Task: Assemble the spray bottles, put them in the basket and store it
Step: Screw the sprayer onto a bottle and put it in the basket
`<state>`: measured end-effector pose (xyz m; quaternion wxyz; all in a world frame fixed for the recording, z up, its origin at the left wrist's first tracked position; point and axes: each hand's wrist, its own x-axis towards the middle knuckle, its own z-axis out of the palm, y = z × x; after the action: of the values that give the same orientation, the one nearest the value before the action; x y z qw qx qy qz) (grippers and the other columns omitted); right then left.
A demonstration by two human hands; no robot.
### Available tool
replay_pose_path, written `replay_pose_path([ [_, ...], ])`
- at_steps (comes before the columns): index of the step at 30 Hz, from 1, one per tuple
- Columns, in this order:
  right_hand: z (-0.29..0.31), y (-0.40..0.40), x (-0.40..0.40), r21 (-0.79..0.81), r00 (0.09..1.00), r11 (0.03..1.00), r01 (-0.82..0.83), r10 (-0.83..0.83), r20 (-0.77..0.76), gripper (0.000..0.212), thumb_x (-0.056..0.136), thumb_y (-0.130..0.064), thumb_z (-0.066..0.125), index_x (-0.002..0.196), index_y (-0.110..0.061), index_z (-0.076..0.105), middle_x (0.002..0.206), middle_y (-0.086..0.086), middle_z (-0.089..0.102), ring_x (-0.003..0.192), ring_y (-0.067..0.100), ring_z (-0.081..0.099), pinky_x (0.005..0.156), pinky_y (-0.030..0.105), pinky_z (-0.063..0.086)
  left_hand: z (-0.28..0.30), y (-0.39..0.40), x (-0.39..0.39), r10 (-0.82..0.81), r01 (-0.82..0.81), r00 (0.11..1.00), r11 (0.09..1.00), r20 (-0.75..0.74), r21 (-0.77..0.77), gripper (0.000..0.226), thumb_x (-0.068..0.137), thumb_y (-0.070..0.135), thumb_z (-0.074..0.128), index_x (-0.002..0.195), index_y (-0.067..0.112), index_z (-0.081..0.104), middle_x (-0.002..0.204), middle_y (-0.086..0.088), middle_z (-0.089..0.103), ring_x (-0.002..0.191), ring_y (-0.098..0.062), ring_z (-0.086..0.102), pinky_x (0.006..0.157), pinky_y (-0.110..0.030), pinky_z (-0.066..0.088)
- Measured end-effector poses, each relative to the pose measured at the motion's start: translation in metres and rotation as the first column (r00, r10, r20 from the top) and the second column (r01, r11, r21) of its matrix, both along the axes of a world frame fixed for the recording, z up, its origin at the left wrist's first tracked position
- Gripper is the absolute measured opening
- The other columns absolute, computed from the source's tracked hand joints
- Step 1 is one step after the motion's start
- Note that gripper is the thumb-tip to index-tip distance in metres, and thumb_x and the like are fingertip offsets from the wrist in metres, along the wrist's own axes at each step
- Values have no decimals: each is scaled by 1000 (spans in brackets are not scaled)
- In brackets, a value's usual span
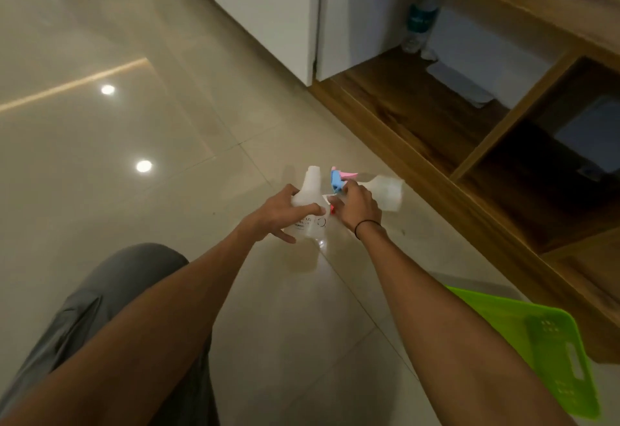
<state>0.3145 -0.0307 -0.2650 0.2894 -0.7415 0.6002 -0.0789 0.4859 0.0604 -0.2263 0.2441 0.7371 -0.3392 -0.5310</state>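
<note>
A clear plastic spray bottle (311,191) without a top stands on the tiled floor. My left hand (285,209) grips its body. My right hand (357,206) reaches in beside it and pinches a blue spray head (336,180) with a pink part; something red shows under the fingers. A second clear bottle (387,192) lies on its side just right of my right hand. The green plastic basket (550,341) sits at the lower right, partly behind my right forearm.
A wooden shelf unit (469,144) with open compartments runs along the right; a water bottle (421,23) stands inside it. White cabinet doors (285,6) are at the top. My knee in grey trousers (110,291) is at lower left.
</note>
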Motion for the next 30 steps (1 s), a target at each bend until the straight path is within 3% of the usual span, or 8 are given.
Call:
replay_pose_path([
  [4, -12, -7, 25, -2, 957, 993, -122, 117, -265, 60, 98, -46, 66, 146, -16, 48, 136, 13, 59, 123, 36, 63, 97, 44, 53, -7, 15, 21, -45, 43, 997, 998, 61, 42, 77, 73, 52, 88, 134, 31, 45, 121, -1, 61, 105, -22, 68, 66, -44, 69],
  [7, -24, -6, 35, -44, 912, 983, -178, 148, -383, 37, 98, -26, 65, 132, -12, 59, 129, 13, 65, 115, 33, 67, 89, 39, 54, -8, 19, 28, -64, 60, 994, 997, 94, 50, 79, 74, 52, 88, 135, 32, 43, 121, -1, 61, 104, -20, 68, 65, -43, 69],
  [10, -31, -3, 39, -34, 906, 983, -178, 150, -395, 32, 98, -9, 59, 130, -9, 61, 130, 15, 65, 117, 34, 66, 89, 40, 54, -6, 18, 25, -86, 80, 989, 995, 118, 51, 83, 75, 53, 87, 140, 29, 42, 124, -2, 60, 105, -19, 67, 62, -38, 68],
  [15, 0, -22, 30, 34, 991, 999, -22, 26, -133, 44, 99, -21, 62, 140, -6, 55, 134, 20, 60, 116, 44, 65, 97, 46, 56, -2, 16, 13, -164, 158, 981, 985, 103, 65, 88, 74, 53, 88, 143, 27, 41, 121, 2, 59, 106, -18, 66, 67, -42, 69],
  [19, 53, -56, 5, 107, 999, 994, -7, 1, 50, 28, 98, -30, 67, 111, -6, 66, 112, 17, 73, 101, 36, 73, 90, 40, 59, 0, 5, -17, -260, 257, 954, 966, 151, 39, 89, 76, 60, 85, 143, 27, 38, 126, -1, 59, 107, -21, 68, 68, -44, 69],
  [21, 80, -64, -6, 85, 995, 996, -11, 3, 98, 23, 102, -31, 62, 107, -9, 62, 96, 12, 75, 83, 28, 76, 73, 34, 59, 0, -1, -32, -304, 307, 936, 952, 180, 7, 87, 78, 61, 83, 142, 26, 37, 127, -2, 59, 109, -25, 67, 62, -40, 68],
  [24, 115, -60, -27, -6, 985, 995, 96, -94, 144, 35, 107, -36, 55, 130, -12, 47, 100, 10, 74, 72, 17, 76, 52, 16, 51, -6, -5, -50, -371, 381, 914, 924, 166, -28, 86, 82, 58, 81, 147, 26, 34, 127, -1, 56, 109, -25, 65, 48, -27, 60],
  [30, 145, -21, -76, 13, 863, 972, 236, -216, 456, 33, 110, -39, 44, 135, -19, 36, 99, 13, 76, 73, 22, 80, 84, 36, 66, -23, -5, -74, -486, 502, 864, 851, 132, -153, 92, 86, 50, 82, 155, 27, 26, 138, -1, 48, 113, -24, 58, 54, -21, 60],
])
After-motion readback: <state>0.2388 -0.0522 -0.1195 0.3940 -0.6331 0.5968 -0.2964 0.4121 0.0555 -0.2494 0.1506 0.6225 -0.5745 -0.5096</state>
